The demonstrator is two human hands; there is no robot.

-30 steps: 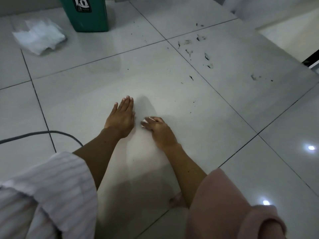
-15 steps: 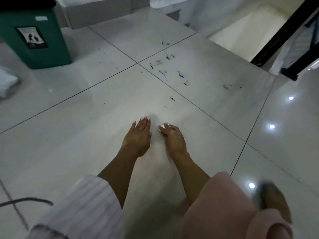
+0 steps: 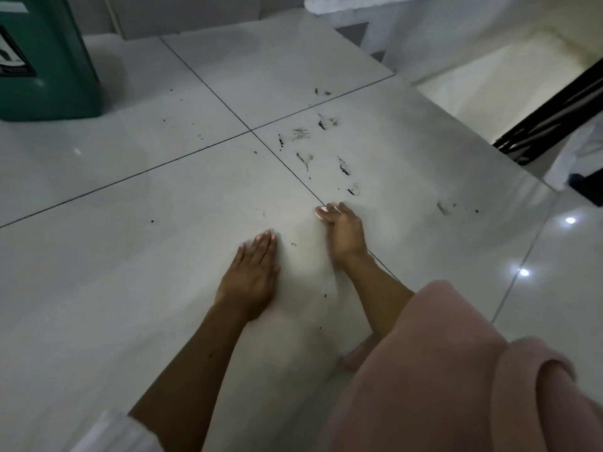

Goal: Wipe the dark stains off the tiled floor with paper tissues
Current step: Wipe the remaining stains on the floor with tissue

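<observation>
The tiled floor (image 3: pixel 163 256) fills pretty much the whole shot, pale glossy tiles with thin dark grout lines and a few ceiling-light reflections off to the right. Top left there's a green bin (image 3: pixel 45 60) with a label on its side, standing on the tiles. A pink sleeve (image 3: pixel 440 370) takes up the bottom right corner, and a bit of white striped sleeve (image 3: pixel 111 432) pokes in at the bottom edge. At the far right a black frame (image 3: pixel 548 115) runs diagonally, can't tell what it belongs to.

The left hand (image 3: pixel 249 278) is pressed flat on the floor, fingers straight and together, nothing in its grip. The right hand (image 3: pixel 346 231) is further forward, right at the grout line, fingers curled around a small white paper tissue (image 3: pixel 323 212) held against the tile. The hand's a bit blurred, so only a sliver of tissue shows at the fingertips.

The dark stains (image 3: pixel 326 148) sit just beyond the right hand, a cluster of smeary black marks near where four tiles meet, plus tiny specks scattered between the hands.
</observation>
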